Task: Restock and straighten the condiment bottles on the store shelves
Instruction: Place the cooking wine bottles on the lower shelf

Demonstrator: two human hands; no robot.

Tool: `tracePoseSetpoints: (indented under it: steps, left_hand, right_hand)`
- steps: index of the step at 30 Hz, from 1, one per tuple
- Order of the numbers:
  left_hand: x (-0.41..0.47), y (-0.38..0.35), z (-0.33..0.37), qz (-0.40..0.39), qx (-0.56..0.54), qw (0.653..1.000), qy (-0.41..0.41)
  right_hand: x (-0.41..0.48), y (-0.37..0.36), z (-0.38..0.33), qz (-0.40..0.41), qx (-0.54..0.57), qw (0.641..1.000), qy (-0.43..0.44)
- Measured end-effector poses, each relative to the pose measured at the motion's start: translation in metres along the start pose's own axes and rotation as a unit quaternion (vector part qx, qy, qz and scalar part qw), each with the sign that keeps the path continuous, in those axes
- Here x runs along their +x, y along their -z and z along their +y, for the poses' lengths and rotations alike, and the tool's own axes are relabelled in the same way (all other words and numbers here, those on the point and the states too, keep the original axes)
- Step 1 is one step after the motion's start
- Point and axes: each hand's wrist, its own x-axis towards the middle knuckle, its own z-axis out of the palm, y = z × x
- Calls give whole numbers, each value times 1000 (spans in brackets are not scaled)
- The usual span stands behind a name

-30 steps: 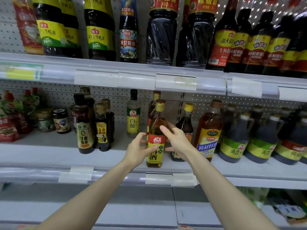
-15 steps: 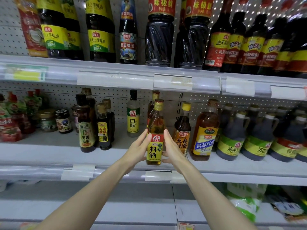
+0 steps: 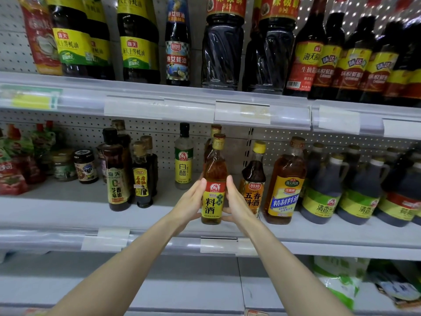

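Note:
An amber cooking wine bottle (image 3: 214, 179) with a yellow and red label stands upright near the front of the middle shelf (image 3: 68, 215). My left hand (image 3: 190, 202) presses its left side and my right hand (image 3: 237, 201) presses its right side, both at label height with fingers extended. A second identical bottle (image 3: 215, 128) stands right behind it, mostly hidden. To the right stands a dark spiced wine bottle (image 3: 253, 179) with a yellow cap, partly covered by my right hand.
Left of my hands stand a white vinegar bottle (image 3: 183, 160), sesame oil bottles (image 3: 115, 174) and small jars (image 3: 86, 166). To the right are a large amber bottle (image 3: 286, 185) and dark jugs (image 3: 323, 192). The upper shelf (image 3: 159, 96) overhangs with tall dark bottles.
My right hand moved from the spiced wine bottle to the right side of the cooking wine bottle. Both hands now clasp it, and its label faces front.

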Motion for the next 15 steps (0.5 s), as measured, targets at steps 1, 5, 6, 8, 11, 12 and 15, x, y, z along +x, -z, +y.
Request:
tracePoseSetpoints:
  steps: [1, 5, 6, 8, 11, 12, 15]
  left_hand:
    - [1, 1, 0, 2, 0, 1000, -2]
    - [4, 2, -1, 5, -4, 1000, -2]
    - [5, 2, -1, 6, -2, 1000, 0]
    - [7, 2, -1, 11, 3, 1000, 8]
    - [10, 2, -2, 14, 4, 1000, 12]
    - [11, 2, -2, 13, 4, 1000, 11]
    - [11, 3, -2, 11, 3, 1000, 9]
  right_hand:
    - [1, 0, -1, -1, -1, 1000, 0]
    - [3, -1, 0, 4, 3, 1000, -4]
    - [4, -1, 1, 5, 4, 1000, -6]
    - [5, -2, 0, 7, 9, 1000, -9]
    - [8, -1, 0, 8, 13, 1000, -9]
    - [9, -1, -1, 9, 17, 1000, -10]
    - [11, -1, 0, 10, 14, 1000, -12]
